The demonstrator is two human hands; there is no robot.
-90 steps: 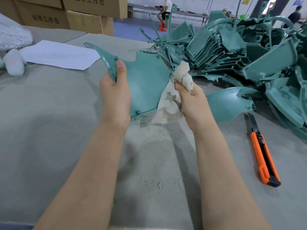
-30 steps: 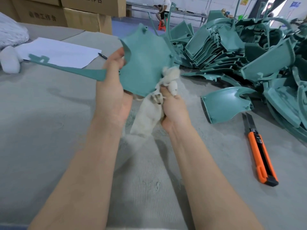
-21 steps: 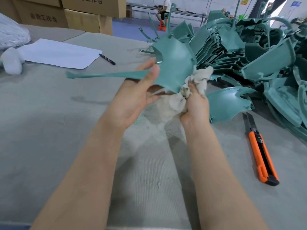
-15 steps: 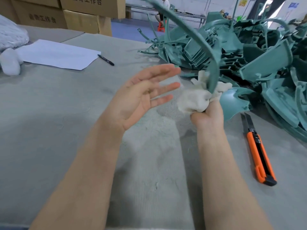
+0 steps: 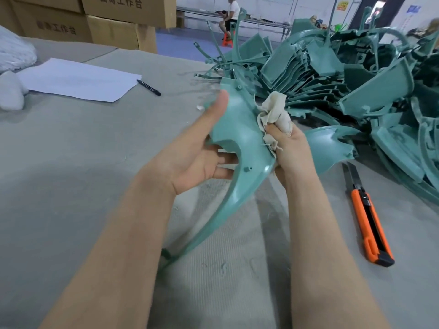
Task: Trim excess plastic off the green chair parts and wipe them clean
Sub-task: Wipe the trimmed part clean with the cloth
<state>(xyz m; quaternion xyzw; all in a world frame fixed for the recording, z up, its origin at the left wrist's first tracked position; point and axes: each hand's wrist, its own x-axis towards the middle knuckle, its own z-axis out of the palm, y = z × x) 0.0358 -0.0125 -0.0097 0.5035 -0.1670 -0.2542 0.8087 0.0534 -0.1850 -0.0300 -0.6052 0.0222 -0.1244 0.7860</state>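
I hold a green chair part (image 5: 240,129) up above the grey table (image 5: 71,162); its long curved arm runs down toward me. My left hand (image 5: 190,157) pinches it, thumb on the front face near the upper left edge and fingers behind it. My right hand (image 5: 292,148) grips a crumpled white cloth (image 5: 273,110) and presses it against the part's right edge. A second green part (image 5: 330,146) lies on the table just right of my right hand.
A big pile of green chair parts (image 5: 356,74) fills the back right. An orange utility knife (image 5: 368,217) lies at the right, blade out. A paper sheet (image 5: 78,79), a pen (image 5: 148,87), cardboard boxes (image 5: 107,24) and white bags (image 5: 14,53) are at the left.
Half a second ago my left hand was open and empty while the right hand swung the part up. Now the left hand holds the part again, its long arm pointing down.
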